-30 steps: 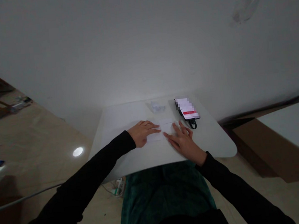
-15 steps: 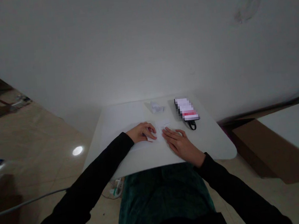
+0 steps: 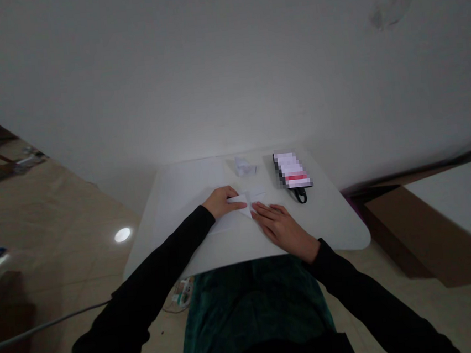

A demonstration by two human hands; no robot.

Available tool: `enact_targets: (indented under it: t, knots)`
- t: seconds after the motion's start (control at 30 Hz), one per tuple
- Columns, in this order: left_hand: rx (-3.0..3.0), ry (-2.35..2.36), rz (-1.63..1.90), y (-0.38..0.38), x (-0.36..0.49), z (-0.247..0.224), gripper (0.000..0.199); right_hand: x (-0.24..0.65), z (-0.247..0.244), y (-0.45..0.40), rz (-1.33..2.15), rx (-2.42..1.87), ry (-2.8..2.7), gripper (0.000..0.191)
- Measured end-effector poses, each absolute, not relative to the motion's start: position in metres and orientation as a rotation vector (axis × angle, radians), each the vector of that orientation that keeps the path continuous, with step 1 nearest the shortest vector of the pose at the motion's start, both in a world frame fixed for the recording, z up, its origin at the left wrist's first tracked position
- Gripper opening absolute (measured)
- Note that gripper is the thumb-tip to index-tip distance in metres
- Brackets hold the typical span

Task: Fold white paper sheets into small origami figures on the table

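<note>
Head view. We look down on a smooth white table with a rounded corner [image 3: 327, 226], set against a pale grey wall [image 3: 224, 61]. We count 2 bare hands over it, each coming out of a long black sleeve [image 3: 164, 262].

Left hand [image 3: 221, 201]: drawn into a pinch, thumb laid along the near face, gripping a small folded piece of white paper [image 3: 238, 199]. We place the paper near the middle of the table, between the 2 hands; its held part is lifted and tilted.

Right hand [image 3: 284, 227]: flattened, palm down, fingers extended and lying close together. Its fingertips [image 3: 259, 207] reach the right side of the folded piece; we cannot tell whether they press on it or on the tabletop just beside it. Beyond them we note a flat white strip [image 3: 257, 190]; we cannot tell if it belongs to the same piece.

Surroundings: we record a large flat white sheet of paper [image 3: 186, 184] on the left part of the table; 1 small, crumpled-looking whitish object [image 3: 245, 166] near the far edge; to its right, 1 black-edged smartphone [image 3: 293, 170], screen lit and pixelated, with a black loop strap [image 3: 300, 195] at its near end. Dark green cloth [image 3: 251, 302] shows below the near edge. At right, apart, we see a brown box-like unit [image 3: 441, 234] with a white top.
</note>
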State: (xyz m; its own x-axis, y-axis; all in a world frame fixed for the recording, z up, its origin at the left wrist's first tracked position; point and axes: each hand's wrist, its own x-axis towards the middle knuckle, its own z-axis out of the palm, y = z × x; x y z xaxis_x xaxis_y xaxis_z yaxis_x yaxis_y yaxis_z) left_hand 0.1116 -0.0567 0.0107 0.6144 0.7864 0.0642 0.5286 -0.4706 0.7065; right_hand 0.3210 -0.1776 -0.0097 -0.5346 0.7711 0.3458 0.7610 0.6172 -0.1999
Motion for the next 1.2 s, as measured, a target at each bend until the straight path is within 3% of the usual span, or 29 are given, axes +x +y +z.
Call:
enact_targets:
  t: [0.23,1.2]
  knots:
    - [2.31,1.264,0.6,-0.062,0.114,0.001,0.029,0.321,-0.01,-0.18,0.043,-1.13,-2.482,0.039]
    - [2.134,1.269,0.705,-0.06,0.117,-0.001,0.023,0.323,0.002,-0.189,0.242,-1.037,-2.496,0.052]
